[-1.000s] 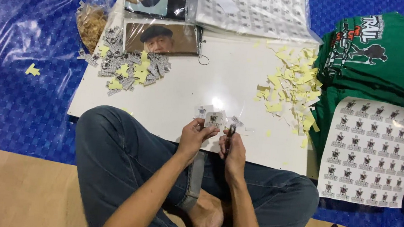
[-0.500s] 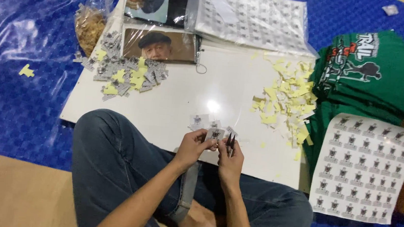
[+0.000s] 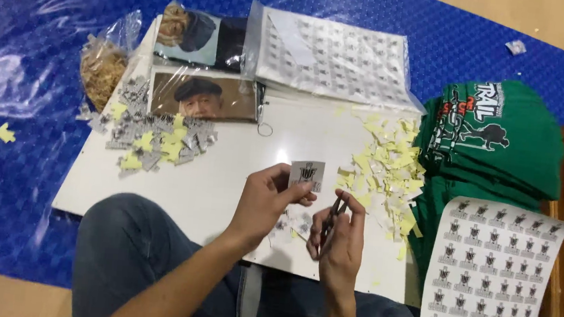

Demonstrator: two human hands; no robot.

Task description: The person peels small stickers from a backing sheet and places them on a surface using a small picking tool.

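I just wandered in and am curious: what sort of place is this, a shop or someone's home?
Probably a home or small makeshift workshop for sticker or merchandise work, set up on the floor. A white board lies on a blue mat, beside sticker sheets, heaps of yellow paper scraps and folded green shirts.

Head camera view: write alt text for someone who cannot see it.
A seated person's left hand holds up a small printed sticker while the right hand grips a thin dark tool over a white board. Yellow paper scraps, green shirts and a sticker sheet lie nearby.
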